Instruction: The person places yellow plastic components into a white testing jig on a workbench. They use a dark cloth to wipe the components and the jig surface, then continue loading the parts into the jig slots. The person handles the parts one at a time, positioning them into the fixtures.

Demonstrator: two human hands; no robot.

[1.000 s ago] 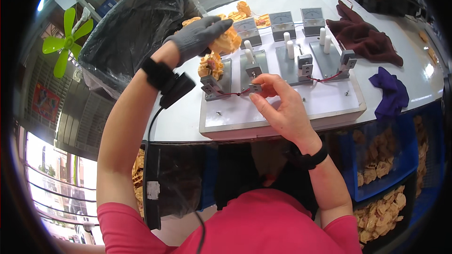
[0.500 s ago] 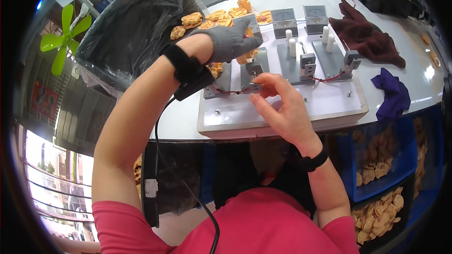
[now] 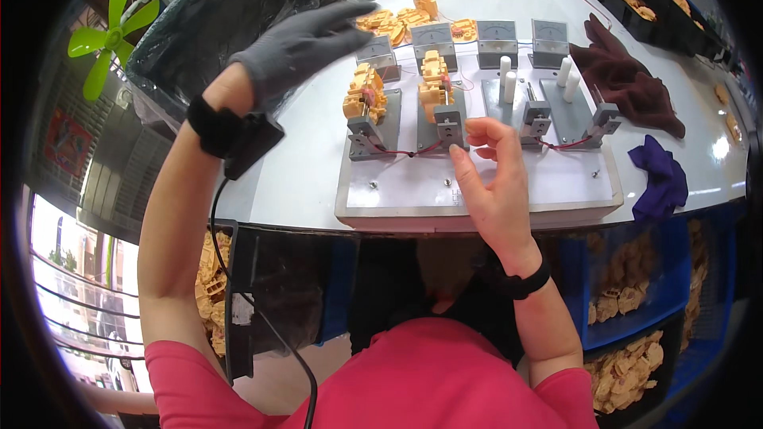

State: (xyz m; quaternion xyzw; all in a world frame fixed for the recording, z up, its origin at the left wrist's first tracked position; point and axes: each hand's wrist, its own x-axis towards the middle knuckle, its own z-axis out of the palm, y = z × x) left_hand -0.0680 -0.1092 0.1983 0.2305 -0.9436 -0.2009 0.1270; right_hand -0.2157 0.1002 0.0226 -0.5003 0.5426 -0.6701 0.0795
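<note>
My left hand [image 3: 306,52], in a grey glove, is raised over the near right rim of the bag-lined bin, fingers stretched and nothing in them. My bare right hand [image 3: 499,179] is beside the small grey block [image 3: 449,125] of the second test fixture, thumb and forefinger curved and apart; whether they touch the block I cannot tell. An orange-yellow plastic part [image 3: 434,87] sits upright on that fixture. Another orange-yellow part [image 3: 365,94] stands on the leftmost fixture. Both fixtures are on a white board [image 3: 493,191], with red wires at their front.
Two more fixtures to the right carry white posts [image 3: 509,86]. Grey dial meters [image 3: 497,38] line the back, with a pile of yellow parts [image 3: 401,20] behind. A lined bin [image 3: 214,24] stands left; brown cloth [image 3: 624,79] and purple cloth [image 3: 660,177] lie right. Blue crates [image 3: 636,278] sit below.
My left hand has moved left, off the part on the second fixture, and its fingers have straightened. The part stays on the fixture. My right hand has shifted slightly right in the picture.
</note>
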